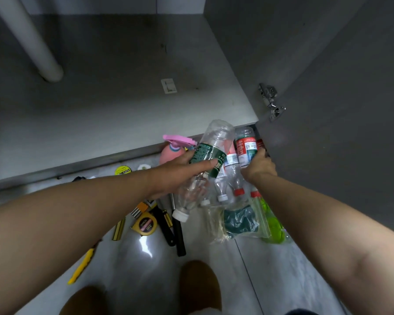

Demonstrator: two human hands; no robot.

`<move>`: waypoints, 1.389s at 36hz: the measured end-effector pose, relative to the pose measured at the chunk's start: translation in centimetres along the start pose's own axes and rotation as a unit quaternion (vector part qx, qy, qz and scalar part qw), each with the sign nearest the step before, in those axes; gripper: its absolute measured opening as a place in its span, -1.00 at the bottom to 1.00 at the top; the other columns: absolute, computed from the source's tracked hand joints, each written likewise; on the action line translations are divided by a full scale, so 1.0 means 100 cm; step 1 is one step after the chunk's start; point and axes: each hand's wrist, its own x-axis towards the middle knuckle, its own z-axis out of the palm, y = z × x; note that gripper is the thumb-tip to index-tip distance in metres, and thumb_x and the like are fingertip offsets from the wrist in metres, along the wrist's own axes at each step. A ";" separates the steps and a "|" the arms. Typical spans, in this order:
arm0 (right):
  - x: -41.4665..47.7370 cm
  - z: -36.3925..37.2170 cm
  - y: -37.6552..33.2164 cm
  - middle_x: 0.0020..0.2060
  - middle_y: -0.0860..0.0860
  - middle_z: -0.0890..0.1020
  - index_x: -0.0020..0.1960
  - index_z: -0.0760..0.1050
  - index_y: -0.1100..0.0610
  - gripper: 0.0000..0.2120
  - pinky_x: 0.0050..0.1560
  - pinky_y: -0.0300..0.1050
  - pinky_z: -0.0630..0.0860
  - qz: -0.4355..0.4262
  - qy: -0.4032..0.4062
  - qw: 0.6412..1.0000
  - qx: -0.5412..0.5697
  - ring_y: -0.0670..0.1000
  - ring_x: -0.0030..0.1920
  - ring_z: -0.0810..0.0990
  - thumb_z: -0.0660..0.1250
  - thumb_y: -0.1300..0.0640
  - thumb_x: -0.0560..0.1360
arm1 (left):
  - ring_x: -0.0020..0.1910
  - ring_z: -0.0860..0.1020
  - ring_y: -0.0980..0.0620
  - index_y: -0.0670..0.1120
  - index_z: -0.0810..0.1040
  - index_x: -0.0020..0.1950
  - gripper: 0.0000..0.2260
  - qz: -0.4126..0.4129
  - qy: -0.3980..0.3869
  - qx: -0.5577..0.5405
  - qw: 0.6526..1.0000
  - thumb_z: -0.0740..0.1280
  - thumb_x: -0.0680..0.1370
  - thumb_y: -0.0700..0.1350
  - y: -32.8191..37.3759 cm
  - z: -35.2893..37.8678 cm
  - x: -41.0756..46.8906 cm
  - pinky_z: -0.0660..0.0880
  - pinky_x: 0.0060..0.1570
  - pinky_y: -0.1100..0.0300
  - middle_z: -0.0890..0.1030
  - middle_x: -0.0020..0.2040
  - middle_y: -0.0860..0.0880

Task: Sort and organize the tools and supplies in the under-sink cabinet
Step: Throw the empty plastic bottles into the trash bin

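Note:
My left hand grips a clear plastic bottle with a green label, its white cap pointing down toward me. My right hand holds a clear bottle with a red and white label close to the cabinet's right corner. More empty bottles with red and white caps lie on the floor between my hands. A pink spray bottle stands at the cabinet's front edge, partly hidden by my left hand.
The grey cabinet floor holds a white drain pipe at back left. On the tiled floor lie a yellow tape measure, a yellow utility knife, black-handled tools, tape rolls and plastic bags. The open door stands right.

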 end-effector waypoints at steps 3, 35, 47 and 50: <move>0.001 -0.004 0.001 0.41 0.28 0.38 0.54 0.04 0.23 -0.17 0.37 0.15 0.40 0.008 -0.002 1.000 0.018 0.30 0.42 0.35 0.48 0.08 0.49 | 0.55 0.26 -0.08 0.23 0.00 0.63 -0.18 -0.016 0.014 -0.003 1.000 0.36 0.50 0.33 0.010 0.001 -0.004 0.39 0.24 -0.01 0.20 0.63 0.04; -0.044 0.001 -0.011 0.35 0.20 0.43 0.51 0.12 0.19 -0.23 0.31 0.19 0.48 -0.095 -0.039 0.992 0.071 0.24 0.34 0.44 0.47 0.02 0.48 | 0.09 0.70 -0.06 0.09 0.41 0.40 -0.45 0.019 0.050 0.035 0.998 0.45 0.49 0.25 0.057 -0.026 -0.032 0.66 -0.08 0.05 0.71 0.15 0.01; -0.129 -0.095 0.043 -0.08 -0.07 0.57 0.18 0.29 0.01 -0.49 -0.31 -0.17 0.36 -0.113 -0.018 0.932 0.344 -0.03 -0.14 0.57 0.42 -0.22 0.43 | -0.11 0.73 -0.04 0.03 0.44 0.27 -0.62 0.046 0.079 0.071 0.993 0.49 0.52 -0.02 0.148 0.050 -0.097 0.66 -0.21 0.08 0.75 -0.03 -0.07; -0.165 -0.120 0.076 0.02 0.00 0.62 0.22 0.39 0.02 -0.55 -0.31 -0.18 0.40 -0.101 0.001 0.916 0.388 0.00 -0.09 0.59 0.37 -0.21 0.47 | -0.03 0.73 -0.09 0.04 0.49 0.23 -0.64 0.040 0.082 0.086 0.992 0.49 0.52 0.10 0.158 0.091 -0.113 0.68 -0.03 -0.06 0.74 0.03 -0.05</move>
